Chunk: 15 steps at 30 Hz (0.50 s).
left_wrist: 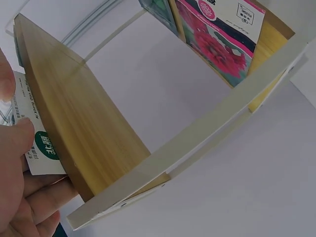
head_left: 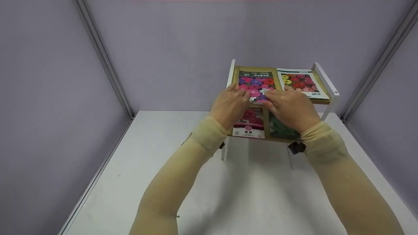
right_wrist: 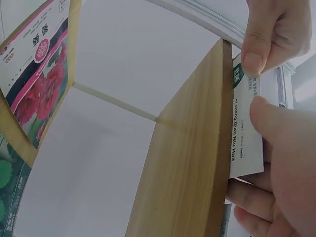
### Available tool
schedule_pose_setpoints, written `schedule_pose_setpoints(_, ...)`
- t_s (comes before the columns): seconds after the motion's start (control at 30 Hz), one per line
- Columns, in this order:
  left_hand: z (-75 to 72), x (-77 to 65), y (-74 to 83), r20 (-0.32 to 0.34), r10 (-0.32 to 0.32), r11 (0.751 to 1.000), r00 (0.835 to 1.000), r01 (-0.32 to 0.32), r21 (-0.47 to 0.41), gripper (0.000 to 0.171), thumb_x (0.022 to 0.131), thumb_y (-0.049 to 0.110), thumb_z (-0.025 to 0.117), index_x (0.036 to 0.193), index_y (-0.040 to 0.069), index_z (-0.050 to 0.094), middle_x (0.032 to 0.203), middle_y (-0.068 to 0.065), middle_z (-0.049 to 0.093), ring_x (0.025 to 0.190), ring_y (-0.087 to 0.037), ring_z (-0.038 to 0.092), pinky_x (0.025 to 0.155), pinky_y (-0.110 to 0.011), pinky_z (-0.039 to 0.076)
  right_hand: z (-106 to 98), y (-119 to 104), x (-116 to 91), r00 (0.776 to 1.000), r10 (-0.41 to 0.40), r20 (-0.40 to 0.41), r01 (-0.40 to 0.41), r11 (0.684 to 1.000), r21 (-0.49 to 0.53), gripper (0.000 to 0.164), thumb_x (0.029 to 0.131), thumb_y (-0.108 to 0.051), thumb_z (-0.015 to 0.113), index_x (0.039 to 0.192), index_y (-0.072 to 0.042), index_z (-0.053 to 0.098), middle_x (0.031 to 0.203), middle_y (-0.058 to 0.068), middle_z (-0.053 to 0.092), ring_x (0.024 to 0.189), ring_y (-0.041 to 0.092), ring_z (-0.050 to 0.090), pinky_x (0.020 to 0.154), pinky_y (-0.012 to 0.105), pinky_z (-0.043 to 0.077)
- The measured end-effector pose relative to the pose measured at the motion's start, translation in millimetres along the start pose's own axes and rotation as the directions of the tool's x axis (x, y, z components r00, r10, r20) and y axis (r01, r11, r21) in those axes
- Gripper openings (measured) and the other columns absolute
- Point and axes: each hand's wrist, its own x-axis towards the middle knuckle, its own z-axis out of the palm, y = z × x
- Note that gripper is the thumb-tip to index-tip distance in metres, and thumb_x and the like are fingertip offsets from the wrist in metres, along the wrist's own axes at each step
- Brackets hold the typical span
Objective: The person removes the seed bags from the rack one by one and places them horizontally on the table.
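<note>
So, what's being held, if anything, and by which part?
The left flower packet on the upper shelf, by its near, overhanging edge, pinched by the left hand and right hand.

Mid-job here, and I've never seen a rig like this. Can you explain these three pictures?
No machine here: a person's bare left hand and right hand. The wide picture comes from a camera on the head, looking down; the other two come from cameras on each wrist, showing that hand's work. On the white table stands a small two-tier rack. Both hands grip the near end of a flower packet on the upper shelf. A second packet lies to the right; the lower shelf bears a red-flowered packet and a green packet.
</note>
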Motion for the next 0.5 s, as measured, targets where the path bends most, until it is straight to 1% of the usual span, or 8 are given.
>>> schedule_pose_setpoints(0.07, -0.6, -3.3, 0.7, -0.022, -0.005, 1.000, 1.000, 0.005, -0.013, 0.023, 0.097, 0.019, 0.056, 0.118, 0.011, 0.062, 0.108, -0.002, 0.068, 0.108, -0.016, 0.062, 0.112, -0.035, 0.031, 0, -1, -2, 1.000, -0.009, -0.008, 0.009, 1.000, 0.002, 0.043, 0.096, -0.037, 0.058, 0.122, -0.003, 0.066, 0.119, 0.015, 0.065, 0.109, 0.033, 0.063, 0.102, 0.053, 0.041)
schedule_pose_setpoints(0.2, -1.8, -11.0, 3.4, -0.071, -0.010, 0.999, 0.997, 0.007, -0.035, 0.029, 0.100, 0.030, 0.053, 0.118, 0.011, 0.063, 0.110, -0.002, 0.068, 0.108, -0.016, 0.062, 0.111, -0.034, 0.033, -2, -4, -8, 0.999, -0.029, -0.042, 0.029, 1.000, 0.012, 0.043, 0.094, -0.036, 0.061, 0.120, -0.003, 0.067, 0.118, 0.015, 0.066, 0.109, 0.033, 0.063, 0.102, 0.053, 0.040)
schedule_pose_setpoints(0.33, -1.9, -20.1, 5.7, -0.136, -0.004, 0.998, 0.991, -0.004, -0.058, 0.037, 0.100, 0.038, 0.049, 0.119, 0.010, 0.064, 0.113, -0.005, 0.068, 0.109, -0.018, 0.062, 0.110, -0.036, 0.035, -1, -6, -14, 0.993, -0.066, -0.098, 0.067, 0.998, 0.008, 0.041, 0.094, -0.036, 0.061, 0.117, -0.002, 0.068, 0.115, 0.015, 0.067, 0.103, 0.034, 0.065, 0.097, 0.054, 0.045)
schedule_pose_setpoints(0.5, -1.7, -31.2, 9.1, -0.208, -0.009, 0.994, 0.978, -0.013, -0.106, 0.037, 0.099, 0.040, 0.050, 0.116, 0.011, 0.066, 0.111, -0.005, 0.068, 0.108, -0.020, 0.062, 0.108, -0.040, 0.037, -1, -11, -22, 0.984, -0.112, -0.141, 0.111, 0.994, -0.015, 0.041, 0.093, -0.035, 0.064, 0.116, -0.001, 0.068, 0.114, 0.016, 0.068, 0.100, 0.034, 0.066, 0.091, 0.053, 0.049)
